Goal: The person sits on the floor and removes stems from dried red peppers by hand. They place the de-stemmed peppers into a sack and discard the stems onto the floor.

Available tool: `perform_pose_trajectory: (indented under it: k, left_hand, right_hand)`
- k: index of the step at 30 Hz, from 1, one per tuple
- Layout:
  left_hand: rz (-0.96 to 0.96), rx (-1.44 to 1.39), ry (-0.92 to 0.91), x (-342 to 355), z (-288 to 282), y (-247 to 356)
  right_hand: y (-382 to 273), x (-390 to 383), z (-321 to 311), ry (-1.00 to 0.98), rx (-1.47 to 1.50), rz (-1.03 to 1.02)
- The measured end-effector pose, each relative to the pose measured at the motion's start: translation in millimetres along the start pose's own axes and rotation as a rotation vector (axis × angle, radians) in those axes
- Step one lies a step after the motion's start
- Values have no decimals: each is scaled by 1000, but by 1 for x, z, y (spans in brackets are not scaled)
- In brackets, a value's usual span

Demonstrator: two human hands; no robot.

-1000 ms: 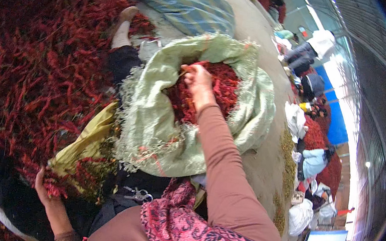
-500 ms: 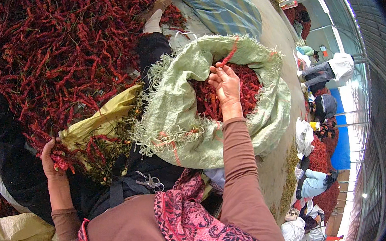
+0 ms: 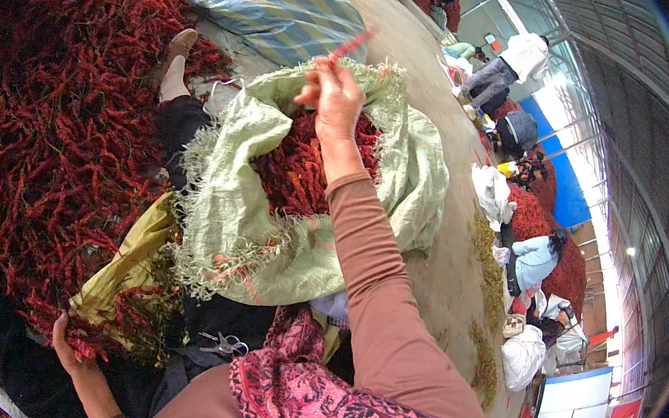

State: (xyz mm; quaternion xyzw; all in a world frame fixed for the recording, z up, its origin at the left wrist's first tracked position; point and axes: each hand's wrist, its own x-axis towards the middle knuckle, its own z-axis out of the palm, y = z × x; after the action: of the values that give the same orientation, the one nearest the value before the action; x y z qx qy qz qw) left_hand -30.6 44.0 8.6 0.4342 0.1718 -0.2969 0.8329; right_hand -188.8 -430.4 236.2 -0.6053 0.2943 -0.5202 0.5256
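Observation:
My right hand (image 3: pixel 334 105) pinches a red chili pepper (image 3: pixel 352 44), slightly blurred, above the far rim of a pale green woven sack (image 3: pixel 234 135). The sack's mouth is rolled back with a frayed edge, and red chilies (image 3: pixel 301 174) fill the inside. At the lower left my left hand (image 3: pixel 83 370) curls around a small bunch of red chilies (image 3: pixel 83 340), its fingers partly hidden beneath them. Right beside it lie a yellow cloth-like sheet (image 3: pixel 120 264) and greenish-brown stems and scraps (image 3: pixel 154 308).
A large heap of red chilies (image 3: pixel 44 143) spreads across the left. My outstretched leg with a beige shoe (image 3: pixel 179 46) lies between heap and sack. Behind is a striped blue sack (image 3: pixel 285 14). Other people (image 3: pixel 534 258) work among chili piles at the right.
My right hand has carried its chili from over the sack's mouth to its far rim. The whole view has shifted, moving the scene leftward. My left hand still holds its bunch.

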Motion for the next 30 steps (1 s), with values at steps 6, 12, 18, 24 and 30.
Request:
perform_pose_trajectory:
  k: [6, 12, 18, 24, 30]
  left_hand:
    - [58, 64, -96, -3, -4, -14]
    - [-111, 88, -116, -59, 38, -20]
    - [-167, 97, -13, -60, 20, -13]
    - [35, 243, 19, -54, 16, -26]
    - [-169, -181, -97, -83, 20, -28]
  right_hand:
    - [46, -76, 70, -724, -650, -441]
    - [102, -281, 140, -1314, -723, -276]
    - [112, -323, 150, -1450, -439, -151]
    - [105, -343, 146, -1414, -740, -262]
    - [143, -281, 118, -1105, -772, -165]
